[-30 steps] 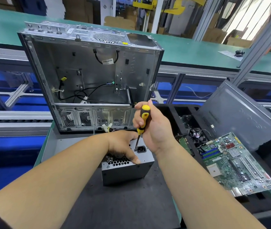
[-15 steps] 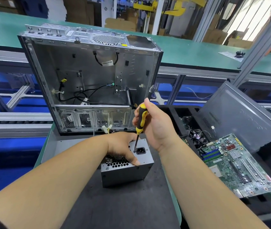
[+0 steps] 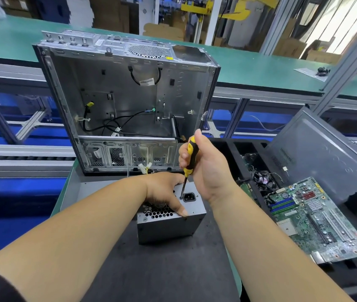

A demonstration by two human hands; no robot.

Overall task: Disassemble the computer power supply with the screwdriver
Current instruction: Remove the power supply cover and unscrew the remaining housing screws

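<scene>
On the power supply (image 3: 169, 223), left hand (image 3: 164, 192) presses; right hand (image 3: 206, 168) grips screwdriver (image 3: 189, 158).

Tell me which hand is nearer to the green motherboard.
Right. The right hand holds the screwdriver above the power supply, on the side toward the motherboard; the left hand rests on the supply, farther away.

no text legible, labels too small

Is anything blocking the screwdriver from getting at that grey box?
Nothing visible. The right hand grips the screwdriver, whose tip already meets the power supply top face beside the black socket. The left hand rests on the box, left of the tip.
</scene>
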